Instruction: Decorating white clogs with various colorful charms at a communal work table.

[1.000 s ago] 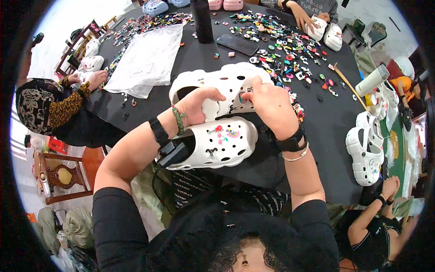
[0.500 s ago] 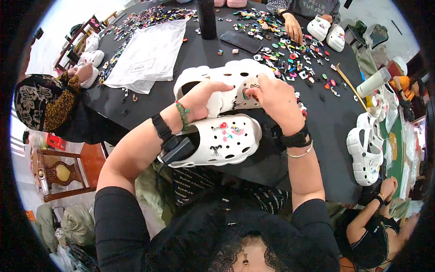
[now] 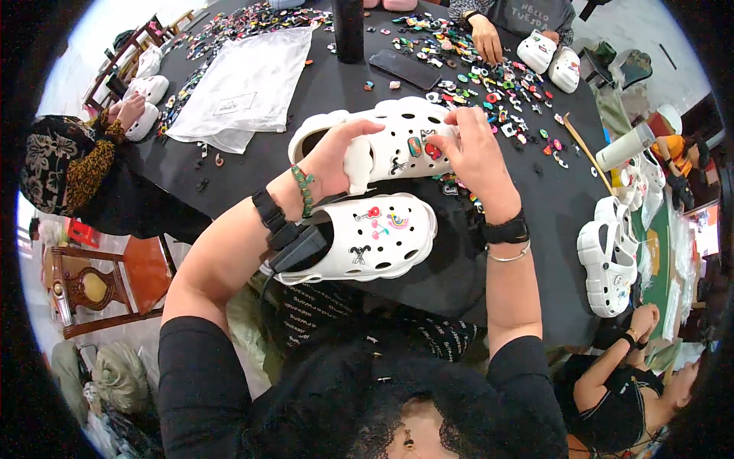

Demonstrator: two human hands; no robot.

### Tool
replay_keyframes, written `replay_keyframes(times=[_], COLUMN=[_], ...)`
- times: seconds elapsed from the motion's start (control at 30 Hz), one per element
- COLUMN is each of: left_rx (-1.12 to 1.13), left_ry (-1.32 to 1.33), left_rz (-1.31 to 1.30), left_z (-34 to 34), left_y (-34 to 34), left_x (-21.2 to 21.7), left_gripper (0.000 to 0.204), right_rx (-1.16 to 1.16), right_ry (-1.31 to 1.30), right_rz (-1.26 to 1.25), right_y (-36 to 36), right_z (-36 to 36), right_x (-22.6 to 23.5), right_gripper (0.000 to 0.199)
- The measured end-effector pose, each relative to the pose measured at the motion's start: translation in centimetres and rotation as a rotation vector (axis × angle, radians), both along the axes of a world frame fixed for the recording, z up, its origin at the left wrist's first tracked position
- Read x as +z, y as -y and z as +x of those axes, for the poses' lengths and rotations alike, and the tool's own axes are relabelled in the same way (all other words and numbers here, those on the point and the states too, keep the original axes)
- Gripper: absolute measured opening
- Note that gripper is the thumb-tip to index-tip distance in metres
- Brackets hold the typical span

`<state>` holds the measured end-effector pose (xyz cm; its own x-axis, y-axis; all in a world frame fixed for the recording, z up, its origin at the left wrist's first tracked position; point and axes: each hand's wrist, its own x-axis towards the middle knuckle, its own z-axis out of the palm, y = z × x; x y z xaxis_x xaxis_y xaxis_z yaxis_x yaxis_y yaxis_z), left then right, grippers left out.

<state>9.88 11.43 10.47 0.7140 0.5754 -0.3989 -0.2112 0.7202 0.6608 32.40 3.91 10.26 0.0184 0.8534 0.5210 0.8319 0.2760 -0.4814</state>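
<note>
Two white clogs lie side by side on the black table. My left hand (image 3: 333,157) holds the far clog (image 3: 390,122) by its heel end, thumb stretched along it and the other fingers hidden. At its toe, my right hand (image 3: 475,145) is closed, with the thumb pressed on a red shoe charm (image 3: 433,151) and fingertips over the far edge. Beside that sit a green-and-orange charm (image 3: 414,146) and a black-and-white one (image 3: 398,164). The near clog (image 3: 390,249), below my hands, carries a red guitar charm (image 3: 372,213), a rainbow charm (image 3: 397,221) and a pink charm.
Many loose charms (image 3: 497,96) spread over the table's far side. A clear plastic bag (image 3: 245,88), a black phone (image 3: 405,69) and a dark bottle (image 3: 348,30) lie or stand beyond. Another white clog pair (image 3: 608,260) is at right. Other people sit around the table.
My right thumb has shifted toward the toe, uncovering the green-and-orange charm; the red charm now shows at its tip. My left hand keeps its hold on the far clog.
</note>
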Motion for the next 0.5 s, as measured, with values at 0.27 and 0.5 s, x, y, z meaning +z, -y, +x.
replay_keyframes(times=[0.27, 0.5], left_rx=[0.057, 0.078], left_ry=[-0.023, -0.136], left_rz=[0.088, 0.143], left_z=[0.4, -1.3], left_y=[0.1, -1.1], left_x=[0.2, 1.0], left_gripper=[0.046, 0.044], right_rx=[0.156, 0.195], right_ry=[0.02, 0.083], right_rz=[-0.018, 0.044], right_y=[0.8, 1.2], right_z=[-0.4, -0.5], right_x=[1.5, 1.9], right_gripper=[0.038, 0.043])
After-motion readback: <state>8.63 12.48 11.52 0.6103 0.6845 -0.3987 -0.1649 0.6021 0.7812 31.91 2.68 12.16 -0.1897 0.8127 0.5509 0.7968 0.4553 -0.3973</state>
